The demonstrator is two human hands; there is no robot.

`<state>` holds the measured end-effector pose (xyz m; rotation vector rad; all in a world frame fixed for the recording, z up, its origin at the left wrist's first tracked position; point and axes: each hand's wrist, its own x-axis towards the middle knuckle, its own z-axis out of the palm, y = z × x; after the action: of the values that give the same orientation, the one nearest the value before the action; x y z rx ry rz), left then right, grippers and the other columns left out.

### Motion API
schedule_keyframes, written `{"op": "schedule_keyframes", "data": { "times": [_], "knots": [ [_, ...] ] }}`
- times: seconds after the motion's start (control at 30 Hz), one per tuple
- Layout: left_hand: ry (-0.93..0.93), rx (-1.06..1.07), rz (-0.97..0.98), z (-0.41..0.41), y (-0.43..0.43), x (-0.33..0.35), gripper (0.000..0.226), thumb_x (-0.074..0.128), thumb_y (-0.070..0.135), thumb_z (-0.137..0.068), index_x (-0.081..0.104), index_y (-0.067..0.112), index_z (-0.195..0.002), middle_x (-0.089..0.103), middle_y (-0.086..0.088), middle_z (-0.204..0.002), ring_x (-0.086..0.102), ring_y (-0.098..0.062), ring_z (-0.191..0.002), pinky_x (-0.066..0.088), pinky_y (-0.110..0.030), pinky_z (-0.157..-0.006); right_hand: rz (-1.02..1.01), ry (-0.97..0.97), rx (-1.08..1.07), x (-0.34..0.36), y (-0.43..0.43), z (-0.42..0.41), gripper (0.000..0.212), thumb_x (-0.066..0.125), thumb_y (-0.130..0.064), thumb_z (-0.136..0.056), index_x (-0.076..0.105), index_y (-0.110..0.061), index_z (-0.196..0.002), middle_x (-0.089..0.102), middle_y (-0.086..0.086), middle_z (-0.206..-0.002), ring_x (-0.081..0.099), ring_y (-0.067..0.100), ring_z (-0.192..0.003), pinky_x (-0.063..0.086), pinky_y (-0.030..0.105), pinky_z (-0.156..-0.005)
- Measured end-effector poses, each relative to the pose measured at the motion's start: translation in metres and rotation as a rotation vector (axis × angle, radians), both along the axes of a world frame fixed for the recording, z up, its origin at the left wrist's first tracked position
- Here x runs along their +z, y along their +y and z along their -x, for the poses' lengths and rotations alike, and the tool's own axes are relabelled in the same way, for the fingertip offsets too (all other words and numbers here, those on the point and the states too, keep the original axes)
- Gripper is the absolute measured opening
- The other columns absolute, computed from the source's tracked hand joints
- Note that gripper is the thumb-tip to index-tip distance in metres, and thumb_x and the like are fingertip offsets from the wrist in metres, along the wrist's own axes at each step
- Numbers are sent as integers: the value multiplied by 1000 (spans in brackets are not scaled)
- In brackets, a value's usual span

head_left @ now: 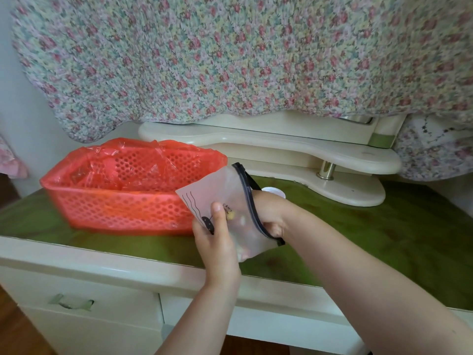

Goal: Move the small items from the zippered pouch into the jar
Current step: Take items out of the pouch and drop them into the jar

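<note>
Steadying the zippered pouch [230, 201] from 9 o'clock, the left hand [217, 242] pinches its wall. The right hand [268, 213], entering at 3 o'clock, reaches inside for items; its grasp is hidden.

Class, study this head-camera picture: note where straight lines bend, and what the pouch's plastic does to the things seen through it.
Head view: wide-angle lens bows the dresser edge; the frosted pouch hazes the small items and right hand inside it; the left hand stays sharp outside.
</note>
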<state>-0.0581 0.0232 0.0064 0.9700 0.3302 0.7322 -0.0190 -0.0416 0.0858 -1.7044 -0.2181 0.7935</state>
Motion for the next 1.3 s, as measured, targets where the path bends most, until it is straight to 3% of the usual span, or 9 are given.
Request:
{"op": "schedule_keyframes", "data": {
  "times": [0.07,0.13,0.4,0.53,0.63,0.73,0.87,1.07,1.3],
  "knots": [
    [15,4,3,-1,2,-1,49,54,48,-79,49,25,-123,61,6,-123,57,-13,-113,45,-40,-101,74,-121,-44,0,-2,-6,44,52,-3,-84,53,-17,-43,42,-5,-32,38,8,-25,31,12,-30],
    [28,15,-8,-1,4,0,49,53,49,-80,50,25,-122,61,6,-122,57,-12,-113,44,-40,-101,136,-199,-54,2,-4,-9,35,46,-1,-83,48,-17,-52,34,-6,-33,25,6,-25,16,10,-31],
    [91,10,41,-2,4,0,34,48,43,-89,52,23,-116,62,4,-117,59,-13,-108,45,-47,-100,354,-598,-212,-6,-7,-12,32,42,-28,-86,65,-9,-74,51,11,-61,40,21,-50,32,23,-44],
    [94,29,69,-3,6,-1,31,48,41,-89,53,21,-112,63,-1,-118,59,-17,-109,45,-46,-100,-103,-363,-313,4,-20,-18,32,48,-25,-93,51,-8,-66,41,2,-51,25,8,-25,15,9,-33],
    [70,48,91,-2,8,2,35,47,37,-91,50,21,-121,62,3,-119,59,-14,-110,46,-33,-95,-547,-87,-466,11,-35,-37,34,44,-26,-95,50,-10,-66,44,-4,-44,26,3,-24,15,13,-24],
    [57,55,118,-1,9,4,34,47,36,-91,51,21,-121,64,8,-111,61,-12,-105,48,-30,-88,-822,101,-609,11,-44,-55,41,38,-29,-97,45,-12,-60,42,-5,-40,29,3,-24,15,13,-23],
    [50,50,146,0,12,3,39,47,37,-90,48,22,-126,63,9,-113,61,-10,-105,50,-27,-83,-935,185,-781,4,-43,-70,42,36,-28,-96,41,-13,-57,39,-2,-37,35,7,-26,20,12,-26],
    [44,67,153,0,16,2,35,47,36,-91,50,23,-123,65,9,-110,62,-10,-102,49,-29,-83,-1023,172,-933,1,-37,-84,34,37,-23,-94,40,-12,-62,36,-1,-57,40,9,-30,28,13,-29],
    [51,92,151,-4,19,2,36,48,35,-90,51,19,-122,65,7,-109,63,-13,-104,50,-34,-90,-1021,125,-904,-1,-32,-90,36,37,-22,-93,39,-13,-57,34,-3,-38,37,9,-33,32,13,-33]
  ]
}}
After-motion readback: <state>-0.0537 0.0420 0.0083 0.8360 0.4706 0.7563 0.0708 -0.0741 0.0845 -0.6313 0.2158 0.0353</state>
